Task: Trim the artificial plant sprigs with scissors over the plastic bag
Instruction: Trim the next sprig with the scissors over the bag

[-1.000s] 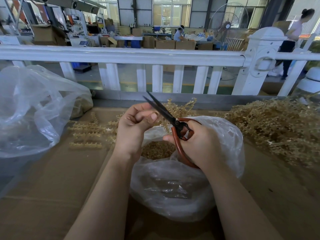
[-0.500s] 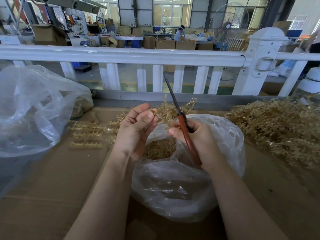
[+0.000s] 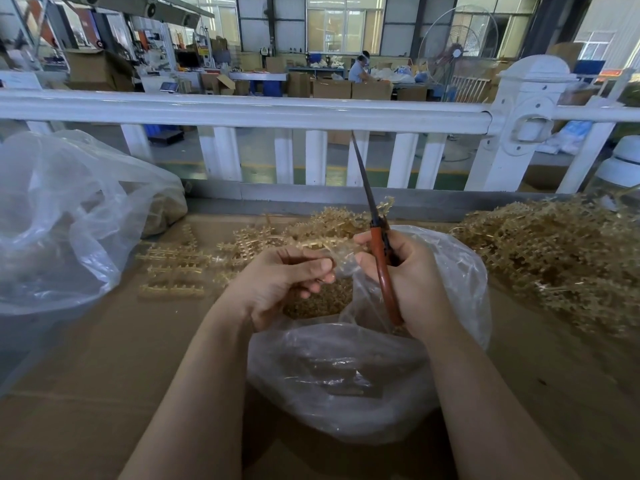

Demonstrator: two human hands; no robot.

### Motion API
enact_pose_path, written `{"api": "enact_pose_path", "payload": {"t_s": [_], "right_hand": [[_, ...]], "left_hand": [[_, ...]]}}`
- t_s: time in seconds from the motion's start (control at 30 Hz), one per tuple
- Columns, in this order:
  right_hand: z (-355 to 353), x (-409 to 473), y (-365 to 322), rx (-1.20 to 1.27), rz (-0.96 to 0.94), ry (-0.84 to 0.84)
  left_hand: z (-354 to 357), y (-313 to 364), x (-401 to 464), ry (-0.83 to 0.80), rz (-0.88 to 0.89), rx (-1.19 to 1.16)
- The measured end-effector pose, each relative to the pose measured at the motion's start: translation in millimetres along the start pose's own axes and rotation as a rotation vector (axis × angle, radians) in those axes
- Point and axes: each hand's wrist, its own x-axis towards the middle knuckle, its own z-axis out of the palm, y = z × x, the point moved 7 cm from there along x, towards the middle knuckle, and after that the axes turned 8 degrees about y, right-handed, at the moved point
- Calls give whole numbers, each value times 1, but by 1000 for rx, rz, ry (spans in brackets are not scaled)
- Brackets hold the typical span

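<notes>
My right hand (image 3: 408, 282) grips red-handled scissors (image 3: 381, 258), whose blades are closed and point straight up. My left hand (image 3: 284, 282) has its fingers curled, and its thumb pinches the crumpled rim of the clear plastic bag (image 3: 346, 375) just left of the scissors. The bag sits on the table under both hands, its mouth open, with a heap of small golden trimmings (image 3: 322, 299) inside. Golden plastic sprigs (image 3: 173, 271) lie on the cardboard to the left of my hands. I cannot tell whether a sprig is in my fingers.
A large tangled pile of golden sprigs (image 3: 554, 258) fills the right side of the cardboard-covered table (image 3: 104, 358). A big clear bag (image 3: 62, 220) bulges at the left. A white fence rail (image 3: 242, 112) runs along the far edge, with a workshop behind it.
The scissors swung from pointing up-left with blades open to upright with blades closed. My left hand lowered slightly and its fingers curled in at the bag's rim.
</notes>
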Motion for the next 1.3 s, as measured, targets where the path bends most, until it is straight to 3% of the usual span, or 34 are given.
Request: {"api": "enact_pose_path", "payload": {"t_s": [0.13,0.23,0.47,0.57,1.03,1.3], "right_hand": [[-2,0,-4,36,-10,41],[-2,-2,-8,80,-21,50],[-1,3,1,-65,-25,69],[1,3,4,-116,-47,53],[12,-2,7,-389,-168,-8],[13,-9,-1,-571,-299,-45]], "left_hand": [[3,-1,-5,-110,-38,36],[4,7,-6,-150,6,-104],[-7,29,-2,-9,253,-556],[-10,31,-1,62,277,-678],[-4,16,5,269,201,-537],[-3,21,1,333,303,-416]]}}
